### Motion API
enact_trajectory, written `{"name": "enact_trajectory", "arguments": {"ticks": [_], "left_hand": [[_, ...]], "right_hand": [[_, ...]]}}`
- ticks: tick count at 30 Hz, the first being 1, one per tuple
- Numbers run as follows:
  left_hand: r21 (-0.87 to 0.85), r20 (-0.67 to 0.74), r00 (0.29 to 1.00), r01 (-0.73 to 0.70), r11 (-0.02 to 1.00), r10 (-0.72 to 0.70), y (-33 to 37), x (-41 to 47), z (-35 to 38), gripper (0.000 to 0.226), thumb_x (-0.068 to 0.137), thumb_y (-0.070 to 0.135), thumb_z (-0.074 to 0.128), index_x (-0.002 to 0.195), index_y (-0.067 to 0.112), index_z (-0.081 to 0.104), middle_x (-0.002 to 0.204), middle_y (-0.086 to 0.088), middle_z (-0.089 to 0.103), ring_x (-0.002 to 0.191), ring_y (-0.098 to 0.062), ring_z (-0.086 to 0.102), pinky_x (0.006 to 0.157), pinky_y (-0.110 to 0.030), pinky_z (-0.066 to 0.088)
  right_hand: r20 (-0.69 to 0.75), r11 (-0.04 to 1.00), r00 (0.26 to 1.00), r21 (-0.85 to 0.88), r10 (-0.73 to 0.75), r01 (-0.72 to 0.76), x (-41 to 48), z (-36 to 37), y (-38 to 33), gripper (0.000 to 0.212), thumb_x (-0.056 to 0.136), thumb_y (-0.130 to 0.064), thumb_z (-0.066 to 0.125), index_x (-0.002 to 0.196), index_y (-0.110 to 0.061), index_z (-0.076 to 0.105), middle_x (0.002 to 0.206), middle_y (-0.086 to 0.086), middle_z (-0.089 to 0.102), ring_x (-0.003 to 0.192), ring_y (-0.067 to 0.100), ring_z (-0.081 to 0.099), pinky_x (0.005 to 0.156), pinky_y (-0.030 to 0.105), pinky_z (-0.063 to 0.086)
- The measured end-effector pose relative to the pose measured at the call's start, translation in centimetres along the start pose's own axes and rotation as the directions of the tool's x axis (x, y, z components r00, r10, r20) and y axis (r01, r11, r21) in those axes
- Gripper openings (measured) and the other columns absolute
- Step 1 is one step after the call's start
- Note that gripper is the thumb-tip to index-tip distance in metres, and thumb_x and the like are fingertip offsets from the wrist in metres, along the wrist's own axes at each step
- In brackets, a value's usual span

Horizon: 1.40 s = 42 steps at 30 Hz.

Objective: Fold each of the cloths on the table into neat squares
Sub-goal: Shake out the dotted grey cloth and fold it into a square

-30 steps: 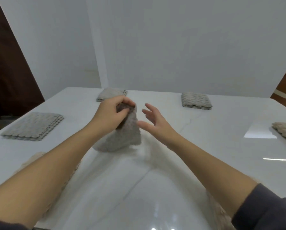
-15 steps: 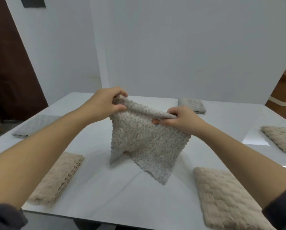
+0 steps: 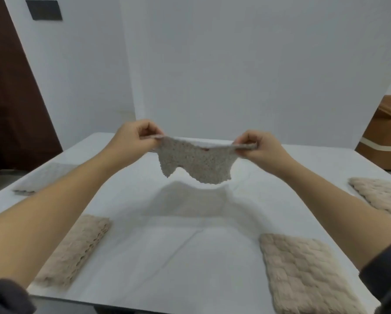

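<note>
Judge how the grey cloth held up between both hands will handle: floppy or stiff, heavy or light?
Probably floppy: the grey cloth sags between the left hand and right hand, and its lower edge hangs in uneven points. Likely light: pinches at its top corners alone hold it clear of the table. Its knobbly weave probably grips well rather than slipping.

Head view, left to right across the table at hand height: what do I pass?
In order: grey folded cloth → left hand → held cloth → right hand → beige cloth at the right edge. The two near beige cloths lie lower in the view and are left out.
</note>
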State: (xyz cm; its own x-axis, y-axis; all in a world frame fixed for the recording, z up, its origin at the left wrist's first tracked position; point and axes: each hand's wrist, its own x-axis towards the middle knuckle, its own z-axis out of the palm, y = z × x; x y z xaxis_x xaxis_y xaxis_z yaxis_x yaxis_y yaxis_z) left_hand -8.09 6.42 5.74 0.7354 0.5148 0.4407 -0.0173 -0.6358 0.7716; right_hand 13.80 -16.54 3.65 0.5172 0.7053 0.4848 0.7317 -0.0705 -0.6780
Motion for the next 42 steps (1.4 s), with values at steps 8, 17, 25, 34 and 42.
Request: {"name": "enact_trajectory", "arguments": {"ticks": [8,17,25,34,42], "left_hand": [[0.331,0.586,0.784,0.000,0.944,-0.205,-7.5,-9.3,4.0,0.006,0.072,0.020,0.057,0.074,0.025,0.060,0.120,0.011,0.066,0.112,0.010,0.055,0.099,-0.024,0.046],[0.471,0.403,0.893,-0.016,0.882,-0.199,-7.0,-6.4,7.0,0.029,0.099,0.029,0.041,0.120,0.026,0.060,0.127,0.009,0.059,0.118,-0.014,0.054,0.098,-0.033,0.042],[0.727,0.358,0.861,-0.014,0.686,-0.361,-10.1,-3.6,15.7,0.057,0.104,0.038,0.016,0.156,0.022,-0.001,0.164,-0.001,-0.007,0.150,-0.020,-0.008,0.121,-0.047,-0.004],[0.789,0.211,0.873,0.115,0.604,-0.441,-12.5,-4.2,14.7,0.064,0.100,0.054,0.010,0.156,0.024,-0.001,0.163,-0.003,-0.009,0.150,-0.023,-0.009,0.120,-0.047,-0.009],[0.752,0.206,0.914,0.081,0.655,-0.349,-11.5,-6.2,12.2,0.066,0.102,0.049,0.014,0.156,0.014,-0.002,0.163,-0.008,-0.011,0.150,-0.020,-0.012,0.121,-0.043,-0.009]], "right_hand": [[0.619,0.935,0.765,-0.350,0.177,0.067,-8.5,4.9,4.9,0.032,0.074,0.005,0.064,0.084,-0.025,0.066,0.119,0.002,0.061,0.110,0.016,0.058,0.088,0.016,0.042],[0.575,0.926,0.744,-0.342,0.340,-0.160,-4.5,4.9,3.3,0.038,0.095,-0.027,0.044,0.130,-0.018,0.058,0.138,0.001,0.053,0.127,0.015,0.047,0.103,0.027,0.034],[0.448,0.736,0.802,-0.676,0.395,0.015,-3.3,14.0,7.4,0.063,0.105,-0.044,0.017,0.156,-0.013,-0.001,0.164,0.007,-0.009,0.150,0.026,-0.009,0.120,0.046,-0.003],[0.312,0.692,0.824,-0.710,0.473,-0.129,-4.3,13.0,9.3,0.073,0.100,-0.058,0.014,0.156,-0.015,-0.003,0.163,0.007,-0.010,0.150,0.025,-0.011,0.121,0.045,-0.005],[0.307,0.685,0.848,-0.723,0.433,-0.087,-5.2,10.7,8.1,0.070,0.103,-0.050,0.015,0.155,-0.008,-0.004,0.163,0.010,-0.012,0.149,0.025,-0.015,0.120,0.048,-0.007]]}}
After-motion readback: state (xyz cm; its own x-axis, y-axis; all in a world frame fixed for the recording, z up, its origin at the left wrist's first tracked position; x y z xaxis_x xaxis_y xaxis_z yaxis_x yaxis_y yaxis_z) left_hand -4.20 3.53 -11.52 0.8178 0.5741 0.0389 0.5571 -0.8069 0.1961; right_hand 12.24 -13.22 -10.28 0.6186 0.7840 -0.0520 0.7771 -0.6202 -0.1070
